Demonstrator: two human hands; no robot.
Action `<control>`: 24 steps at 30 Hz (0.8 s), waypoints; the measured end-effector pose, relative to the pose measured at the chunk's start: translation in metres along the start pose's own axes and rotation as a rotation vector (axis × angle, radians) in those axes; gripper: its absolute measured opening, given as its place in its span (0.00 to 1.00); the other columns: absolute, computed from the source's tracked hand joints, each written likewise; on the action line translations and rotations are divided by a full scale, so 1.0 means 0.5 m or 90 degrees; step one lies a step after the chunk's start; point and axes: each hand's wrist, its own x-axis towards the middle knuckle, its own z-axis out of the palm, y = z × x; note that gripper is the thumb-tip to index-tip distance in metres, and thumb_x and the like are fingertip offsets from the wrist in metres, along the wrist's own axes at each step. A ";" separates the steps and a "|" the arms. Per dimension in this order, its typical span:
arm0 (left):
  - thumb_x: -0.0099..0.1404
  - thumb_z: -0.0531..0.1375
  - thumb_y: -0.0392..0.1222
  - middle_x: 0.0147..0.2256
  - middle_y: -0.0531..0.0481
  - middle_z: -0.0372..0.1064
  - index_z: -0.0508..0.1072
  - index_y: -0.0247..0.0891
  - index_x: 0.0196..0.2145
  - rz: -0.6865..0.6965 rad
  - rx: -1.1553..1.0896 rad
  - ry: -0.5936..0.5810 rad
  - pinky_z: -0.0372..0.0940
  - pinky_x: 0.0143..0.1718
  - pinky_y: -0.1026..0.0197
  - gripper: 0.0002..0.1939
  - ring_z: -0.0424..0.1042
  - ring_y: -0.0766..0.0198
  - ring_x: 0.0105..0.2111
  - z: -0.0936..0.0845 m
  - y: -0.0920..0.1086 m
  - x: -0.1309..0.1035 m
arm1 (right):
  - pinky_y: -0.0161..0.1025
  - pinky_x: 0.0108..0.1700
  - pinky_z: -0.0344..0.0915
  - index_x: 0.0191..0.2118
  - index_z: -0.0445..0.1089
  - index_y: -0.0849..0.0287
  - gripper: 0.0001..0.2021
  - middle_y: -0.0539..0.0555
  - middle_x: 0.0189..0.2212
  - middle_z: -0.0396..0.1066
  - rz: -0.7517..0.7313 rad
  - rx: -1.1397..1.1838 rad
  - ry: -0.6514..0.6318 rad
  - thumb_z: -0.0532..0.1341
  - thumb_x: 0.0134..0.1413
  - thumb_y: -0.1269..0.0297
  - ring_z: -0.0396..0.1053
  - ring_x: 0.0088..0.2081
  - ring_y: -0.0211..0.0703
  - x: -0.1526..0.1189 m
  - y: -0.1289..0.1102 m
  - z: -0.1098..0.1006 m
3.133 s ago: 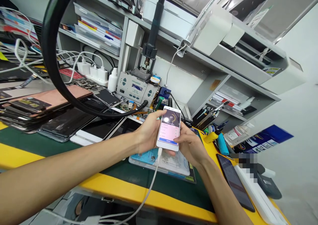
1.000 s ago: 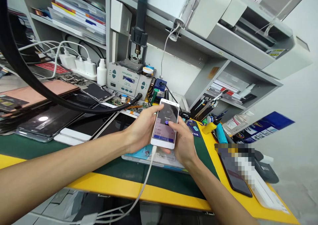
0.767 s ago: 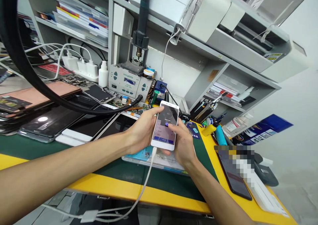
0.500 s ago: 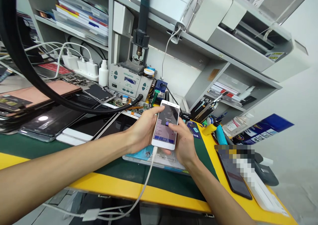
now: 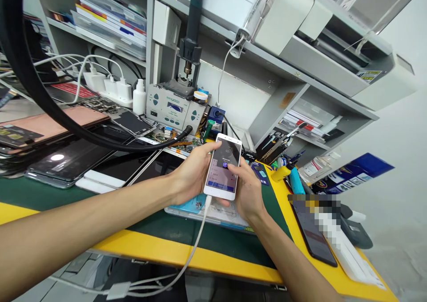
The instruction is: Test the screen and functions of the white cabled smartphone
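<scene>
White phone (image 5: 216, 179): held in the air above the mat (image 5: 233, 244), its screen lit and turned up towards the wearer. No support but the two hands is seen, so a drop onto the mat could be caused by a loosened grip.

Left hand (image 5: 188, 177): clamped on the phone's left edge, its thumb laid at the upper corner. A stray touch could be registered if that thumb is slid inwards.

Right hand (image 5: 250, 188): closed about the phone's right edge, its fingers mostly hidden. Its thumb is placed just beside a small purple mark at mid-screen; whether the glass is pressed cannot be told. A wrong spot could be struck if the phone is tipped.

Cable (image 5: 202, 227): plugged into the phone's bottom end and draped over the mat's front edge. If it is snagged there, the plug could be pulled loose or the port strained.

Splitter (image 5: 119, 289): hung lower than the mat's front edge, with white leads joined to it; a downward drag could be added by its weight.

Packet (image 5: 191, 206): laid on the mat beneath the phone; after a drop, a slide could be helped by its plastic.

Hose (image 5: 16, 57): looped at the mat's left rear; it could be knocked if the left forearm is raised.
</scene>
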 end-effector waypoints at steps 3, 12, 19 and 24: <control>0.70 0.48 0.57 0.36 0.38 0.76 0.74 0.32 0.47 0.003 0.001 -0.002 0.74 0.27 0.45 0.28 0.76 0.46 0.34 -0.001 -0.002 0.000 | 0.38 0.33 0.62 0.43 0.71 0.54 0.11 0.49 0.37 0.74 -0.008 0.004 0.004 0.62 0.52 0.61 0.68 0.33 0.42 0.000 0.000 0.001; 0.70 0.47 0.56 0.36 0.37 0.76 0.74 0.31 0.47 0.004 0.002 -0.012 0.74 0.26 0.45 0.28 0.76 0.47 0.33 0.000 0.000 0.000 | 0.38 0.36 0.61 0.42 0.71 0.53 0.09 0.49 0.35 0.72 -0.011 0.001 0.003 0.61 0.54 0.63 0.66 0.34 0.43 0.001 -0.001 0.001; 0.70 0.46 0.57 0.36 0.38 0.76 0.73 0.31 0.49 -0.001 0.001 -0.008 0.74 0.26 0.46 0.28 0.76 0.48 0.33 0.001 0.001 -0.001 | 0.40 0.37 0.63 0.44 0.71 0.54 0.11 0.50 0.39 0.75 -0.009 0.000 0.005 0.61 0.54 0.62 0.68 0.37 0.46 0.000 -0.002 0.001; 0.70 0.47 0.57 0.36 0.38 0.76 0.74 0.32 0.47 0.005 -0.006 -0.013 0.74 0.26 0.45 0.27 0.75 0.47 0.33 -0.003 -0.001 0.001 | 0.39 0.37 0.62 0.46 0.71 0.53 0.15 0.50 0.39 0.75 -0.007 0.000 0.006 0.61 0.51 0.64 0.68 0.37 0.46 0.001 0.000 0.000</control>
